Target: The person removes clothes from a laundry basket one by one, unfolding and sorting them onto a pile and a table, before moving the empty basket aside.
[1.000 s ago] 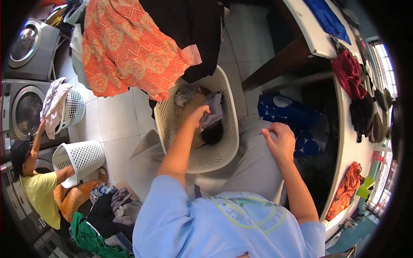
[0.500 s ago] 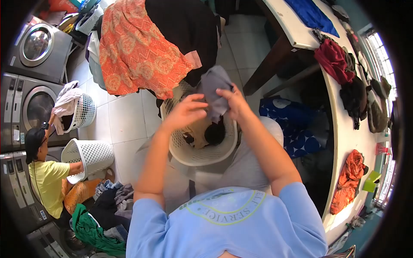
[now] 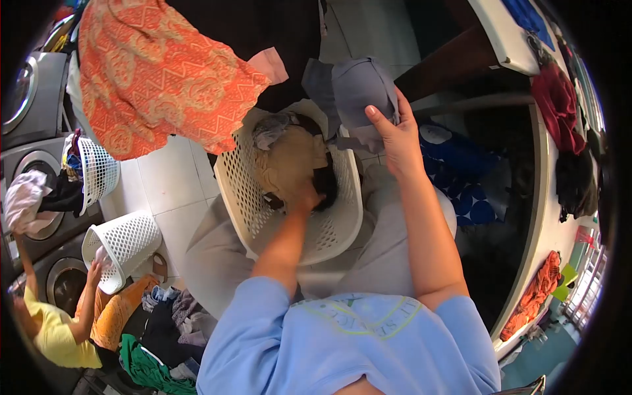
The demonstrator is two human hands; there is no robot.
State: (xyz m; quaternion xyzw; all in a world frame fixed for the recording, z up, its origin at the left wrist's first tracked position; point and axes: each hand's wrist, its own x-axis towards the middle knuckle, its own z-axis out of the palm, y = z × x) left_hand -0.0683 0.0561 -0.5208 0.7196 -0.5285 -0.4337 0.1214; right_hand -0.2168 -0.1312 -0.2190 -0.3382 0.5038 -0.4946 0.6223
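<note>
My right hand (image 3: 395,135) grips a grey bra (image 3: 361,92), thumb on its near side, and holds it up over the right rim of a white laundry basket (image 3: 238,209). The basket stands between my knees. Inside it lie a beige garment (image 3: 286,161), a grey garment (image 3: 271,130) and a black one (image 3: 325,187). My left hand (image 3: 305,196) reaches down into the basket, against the beige and black pieces. Its fingers are partly hidden and blurred.
An orange patterned cloth (image 3: 164,79) hangs beside the basket's far left. At left, a person in yellow (image 3: 62,336) sits by washing machines, near another white basket (image 3: 125,243). A clothes pile (image 3: 161,332) lies near me. A white table (image 3: 526,257) runs along the right.
My left hand has gone from beside the bra down into the basket. My right hand has moved right with the bra. The person in yellow has raised an arm from the basket.
</note>
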